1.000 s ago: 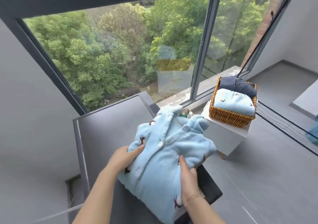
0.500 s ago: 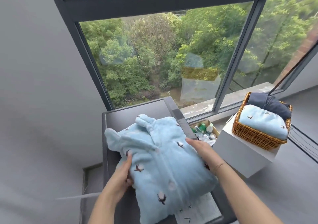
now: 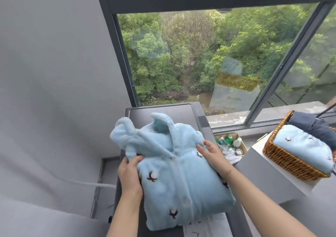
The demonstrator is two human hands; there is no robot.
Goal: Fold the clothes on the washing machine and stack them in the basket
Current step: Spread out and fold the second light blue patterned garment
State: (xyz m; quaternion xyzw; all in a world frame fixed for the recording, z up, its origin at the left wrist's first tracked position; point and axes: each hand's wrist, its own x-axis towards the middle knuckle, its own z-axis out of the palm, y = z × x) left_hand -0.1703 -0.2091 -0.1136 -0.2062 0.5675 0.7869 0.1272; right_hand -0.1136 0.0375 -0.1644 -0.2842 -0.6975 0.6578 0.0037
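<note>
Fluffy blue jacket (image 3: 183, 180) flat on washing machine (image 3: 174, 110); wicker basket (image 3: 289, 161) holds folded clothes (image 3: 301, 145)

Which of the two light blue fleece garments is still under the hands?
The light blue fleece jacket on the dark washing machine top: left hand grips it, right hand presses it. The folded light blue fleece piece lies in the wicker basket.

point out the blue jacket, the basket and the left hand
blue jacket (image 3: 183, 180), head view, middle of its front
basket (image 3: 289, 161), head view, woven front wall
left hand (image 3: 130, 176), head view, back of the hand
</note>
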